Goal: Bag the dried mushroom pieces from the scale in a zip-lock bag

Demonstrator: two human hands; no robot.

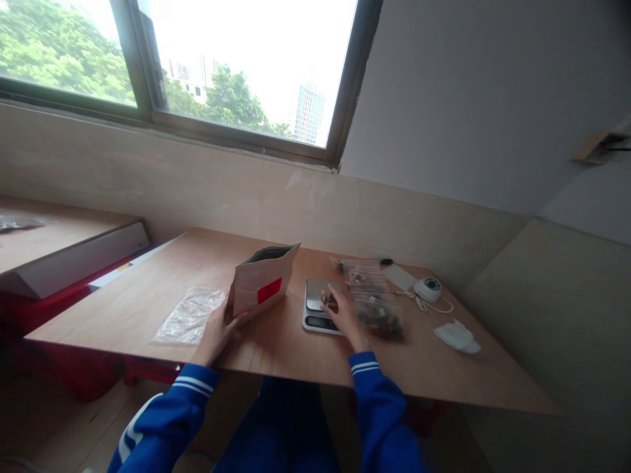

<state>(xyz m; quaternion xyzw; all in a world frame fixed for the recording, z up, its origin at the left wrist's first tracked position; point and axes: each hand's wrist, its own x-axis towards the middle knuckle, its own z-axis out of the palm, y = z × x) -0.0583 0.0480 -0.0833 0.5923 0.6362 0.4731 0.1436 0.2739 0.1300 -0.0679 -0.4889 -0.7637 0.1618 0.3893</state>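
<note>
A brown paper pouch [249, 287] with a red label stands upright on the table, its top edge open. My left hand [220, 330] grips the pouch at its lower left side, thumb across the front. To the right is a small digital kitchen scale [311, 303] with a metal plate and a dark display. Small brown dried pieces [324, 296] lie on that plate. Over them my right hand [344, 315] reaches in from the right, thumb and fingers curled around some of the pieces. Exactly how many are held cannot be made out.
Several clear zip bags [379, 318] with dark dried contents lie right of the scale. Behind them is a black-capped pen [386, 261]. A white round device with a cable [427, 289] and a crumpled white tissue [457, 336] sit farther right. A flat clear plastic bag [190, 315] lies left.
</note>
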